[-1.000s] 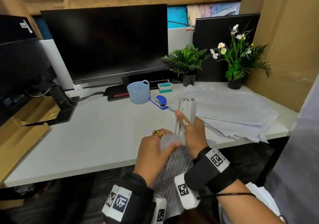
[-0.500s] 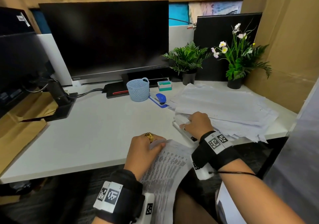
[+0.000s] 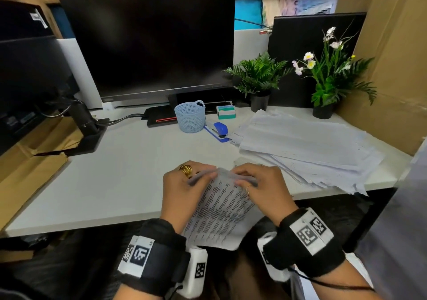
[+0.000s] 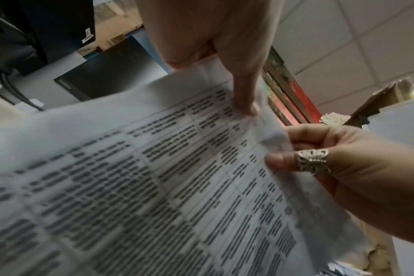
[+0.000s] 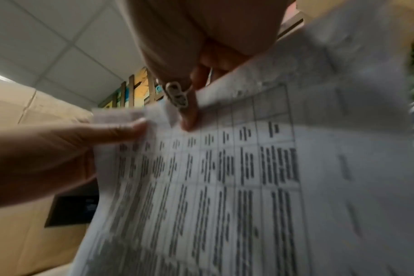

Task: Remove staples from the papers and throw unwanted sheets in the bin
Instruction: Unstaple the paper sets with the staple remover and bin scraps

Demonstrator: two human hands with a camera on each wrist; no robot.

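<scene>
We see printed sheet [image 3: 221, 207]: thin matt paper, soft creases at top edge. Paper stack [image 3: 307, 147]: matt white, edges ragged. Desk [image 3: 115, 172]: smooth matt white top. Basket [image 3: 190, 117]: pale blue perforated plastic. Stapler [image 3: 219, 129]: glossy blue plastic. Monitor [image 3: 147, 45]: dark, slightly glossy screen. Ring [image 3: 186, 169]: shiny gold metal. We note wall panels [image 3: 392, 68]: matt brown cardboard.

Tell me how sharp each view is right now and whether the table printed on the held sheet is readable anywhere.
Head view: desk sharp, printed sheet slightly soft, rows visible, words not. Left wrist view: motion blur smears the text into dark bars; the ringed right hand is clearer. Right wrist view: blurriest, dim, the sheet's right side washed out. Readable nowhere.
</scene>
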